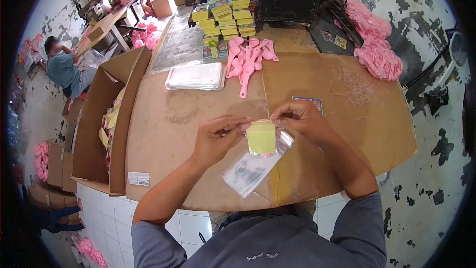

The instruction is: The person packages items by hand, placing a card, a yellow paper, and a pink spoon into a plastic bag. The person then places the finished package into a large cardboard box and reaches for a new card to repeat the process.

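My left hand (pixel 218 136) and my right hand (pixel 303 119) each pinch a top corner of a small clear plastic bag with a yellow card (pixel 261 140) in it. A bit of pink shows at the card's lower edge. Beneath it, several loose clear plastic bags (pixel 248 174) lie slantwise on the cardboard-covered table (pixel 342 159). Beyond my right hand lies a printed blue card (pixel 312 103), partly hidden by it. Farther back are a pile of pink measuring spoons (pixel 244 82) and a thick stack of clear bags (pixel 195 76).
An open cardboard box (pixel 130 77) holding yellow-and-pink packets stands along the table's left side. Tall stacks of yellow cards (pixel 220 17) rise at the back. A pink heap (pixel 379 62) lies at the back right. A person (pixel 67 67) sits at another table, far left.
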A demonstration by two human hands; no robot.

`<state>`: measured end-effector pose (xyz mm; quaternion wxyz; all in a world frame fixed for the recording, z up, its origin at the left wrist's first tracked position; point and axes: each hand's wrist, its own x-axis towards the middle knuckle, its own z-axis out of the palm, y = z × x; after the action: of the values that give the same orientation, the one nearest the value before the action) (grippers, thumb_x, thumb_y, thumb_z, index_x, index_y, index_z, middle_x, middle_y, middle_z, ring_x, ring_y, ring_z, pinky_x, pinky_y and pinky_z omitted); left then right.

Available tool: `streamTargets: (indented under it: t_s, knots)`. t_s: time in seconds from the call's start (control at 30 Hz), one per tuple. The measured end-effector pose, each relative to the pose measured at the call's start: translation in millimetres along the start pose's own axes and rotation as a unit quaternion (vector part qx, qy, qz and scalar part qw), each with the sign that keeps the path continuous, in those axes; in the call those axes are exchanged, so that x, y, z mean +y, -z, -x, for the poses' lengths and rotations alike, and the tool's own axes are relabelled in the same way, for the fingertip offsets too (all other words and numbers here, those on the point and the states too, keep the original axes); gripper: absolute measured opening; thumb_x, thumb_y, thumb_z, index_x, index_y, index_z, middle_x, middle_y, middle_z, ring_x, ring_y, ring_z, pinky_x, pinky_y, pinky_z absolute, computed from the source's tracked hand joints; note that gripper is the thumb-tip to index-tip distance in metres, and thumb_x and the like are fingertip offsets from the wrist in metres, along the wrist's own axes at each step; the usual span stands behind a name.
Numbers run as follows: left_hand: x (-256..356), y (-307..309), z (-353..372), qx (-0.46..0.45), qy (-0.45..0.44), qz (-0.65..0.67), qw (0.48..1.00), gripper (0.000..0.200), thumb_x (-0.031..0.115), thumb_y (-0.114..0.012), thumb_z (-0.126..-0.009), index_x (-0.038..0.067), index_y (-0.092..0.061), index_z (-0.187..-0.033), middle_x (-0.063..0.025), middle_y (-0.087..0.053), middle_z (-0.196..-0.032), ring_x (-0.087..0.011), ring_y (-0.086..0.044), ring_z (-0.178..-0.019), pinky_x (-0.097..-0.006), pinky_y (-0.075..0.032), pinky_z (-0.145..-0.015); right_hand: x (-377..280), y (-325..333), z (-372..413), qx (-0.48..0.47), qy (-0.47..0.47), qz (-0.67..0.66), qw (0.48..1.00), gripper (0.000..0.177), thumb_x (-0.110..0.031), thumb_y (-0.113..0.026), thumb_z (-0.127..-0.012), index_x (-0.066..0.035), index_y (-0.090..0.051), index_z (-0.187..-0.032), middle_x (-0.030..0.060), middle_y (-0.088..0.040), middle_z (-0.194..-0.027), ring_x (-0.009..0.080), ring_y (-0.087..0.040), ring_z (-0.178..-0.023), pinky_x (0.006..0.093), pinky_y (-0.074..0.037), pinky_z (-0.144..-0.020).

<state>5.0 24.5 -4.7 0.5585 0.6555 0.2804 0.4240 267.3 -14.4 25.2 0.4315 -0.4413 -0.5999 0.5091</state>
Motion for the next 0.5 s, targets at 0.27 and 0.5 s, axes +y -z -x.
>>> streamTargets:
  t_s: [0.27,0.5]
  knots:
    - [-3.7,4.6,-2.7,-0.034,-0.051,-0.019,0.998,0.023,-0.006,-0.063,-0.094,-0.003,-0.073,-0.115,-0.0107,-0.073,-0.110,-0.0124,-0.069,-0.094,-0.0248,-0.059,-0.082,3.5,10.3,-2.3,-0.027,0.035,0.077,0.996,0.014,0.002,-0.067,-0.089,0.001,-0.075,-0.101,0.0075,-0.067,-0.103,0.0131,-0.064,-0.094,0.0278,-0.050,-0.085]
    - [5.7,-2.7,-1.4,0.000,0.042,0.019,0.999,0.014,0.000,-0.069,-0.095,-0.004,-0.074,-0.107,-0.0108,-0.074,-0.106,-0.0111,-0.069,-0.087,-0.0237,-0.057,-0.070,7.1,2.7,-2.0,-0.035,0.023,0.009,0.999,0.014,-0.002,-0.071,-0.091,0.004,-0.072,-0.103,0.0072,-0.071,-0.099,0.0117,-0.067,-0.091,0.0271,-0.053,-0.081]
